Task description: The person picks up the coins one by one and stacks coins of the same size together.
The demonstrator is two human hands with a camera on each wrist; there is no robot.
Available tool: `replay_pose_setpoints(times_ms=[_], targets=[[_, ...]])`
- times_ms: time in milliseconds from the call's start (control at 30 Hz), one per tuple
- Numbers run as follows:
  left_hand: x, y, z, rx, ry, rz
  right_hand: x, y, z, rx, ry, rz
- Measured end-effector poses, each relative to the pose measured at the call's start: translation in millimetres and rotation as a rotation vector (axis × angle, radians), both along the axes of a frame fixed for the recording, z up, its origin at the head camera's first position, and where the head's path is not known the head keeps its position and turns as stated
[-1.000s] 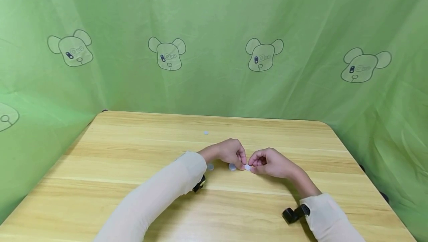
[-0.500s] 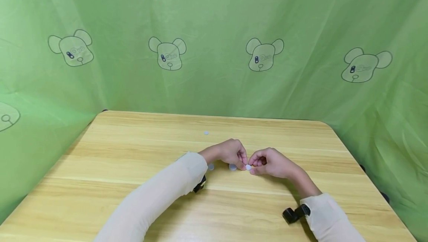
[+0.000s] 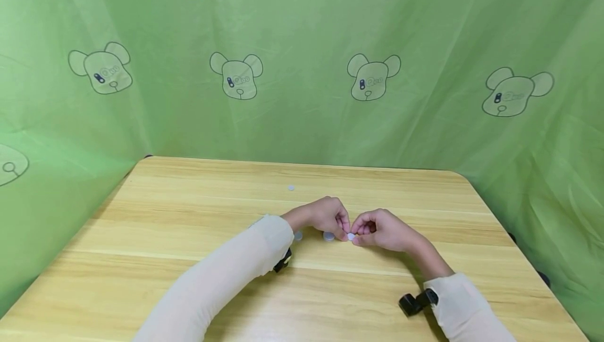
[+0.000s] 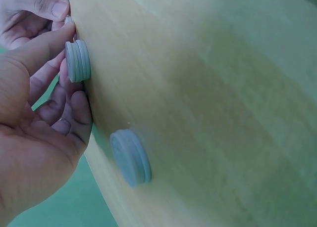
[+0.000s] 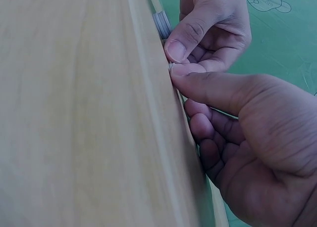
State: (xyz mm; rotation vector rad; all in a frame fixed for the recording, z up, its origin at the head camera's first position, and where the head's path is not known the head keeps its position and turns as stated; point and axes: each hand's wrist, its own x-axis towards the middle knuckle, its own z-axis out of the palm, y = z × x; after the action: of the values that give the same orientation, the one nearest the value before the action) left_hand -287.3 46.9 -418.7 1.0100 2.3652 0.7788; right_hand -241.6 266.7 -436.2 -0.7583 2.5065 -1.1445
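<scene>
Both hands meet low over the wooden table, around a small pale stack of coins [image 3: 351, 236]. My left hand [image 3: 329, 215] pinches its left side with thumb and fingertips. From the right, my right hand [image 3: 384, 231] pinches it with thumb and index finger. Only a sliver of these coins [image 5: 171, 66] shows in the right wrist view. Just left of the left thumb stands a taller stack of silvery coins [image 4: 78, 62]. Nearer the left wrist, a lower coin stack [image 4: 131, 158] rests on the table, partly behind the sleeve in the head view.
A lone small pale disc [image 3: 291, 188] lies farther back on the table [image 3: 212, 190]. Green cloth [image 3: 302, 121] with bear-head outlines hangs behind and along both sides of the table. Each wrist wears a black camera [image 3: 411, 304].
Both hands stay in nearly the same place, fingertips at the small coins. The left fingertips have shifted very slightly right; the other stacks stand still.
</scene>
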Motion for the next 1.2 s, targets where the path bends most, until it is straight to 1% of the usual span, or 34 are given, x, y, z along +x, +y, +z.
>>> replay_pose_setpoints(times_ms=[167, 333, 500, 600, 800, 967, 1133, 1200], targets=[[0.9, 1, 1.7, -0.015, -0.003, 0.001, -0.2, 1, -0.1, -0.012, 0.001, 0.006], [0.7, 1, 2.0, -0.011, -0.009, -0.001, 0.2, 1, -0.1, -0.021, -0.001, 0.010], [-1.4, -2, 0.2, 0.003, -0.005, 0.014, 0.4, 0, 0.0, -0.023, 0.001, 0.015], [-2.9, -6, 1.5, 0.023, -0.006, 0.035, 0.7, 0, 0.5, -0.022, 0.000, 0.016], [-9.1, -16, 6.2, 0.081, -0.021, 0.079, 1.5, 0, 1.0, -0.022, 0.000, 0.009], [-15.9, -27, 8.1, 0.118, 0.017, 0.117, 2.2, -1, 0.5, -0.018, 0.004, 0.000], [-23.4, -40, 7.6, 0.136, 0.052, 0.203, 2.9, -1, -0.1, -0.010, 0.004, -0.008], [-26.4, -46, 7.3, 0.155, 0.055, 0.245, 3.1, -1, -0.2, -0.010, 0.002, -0.009]])
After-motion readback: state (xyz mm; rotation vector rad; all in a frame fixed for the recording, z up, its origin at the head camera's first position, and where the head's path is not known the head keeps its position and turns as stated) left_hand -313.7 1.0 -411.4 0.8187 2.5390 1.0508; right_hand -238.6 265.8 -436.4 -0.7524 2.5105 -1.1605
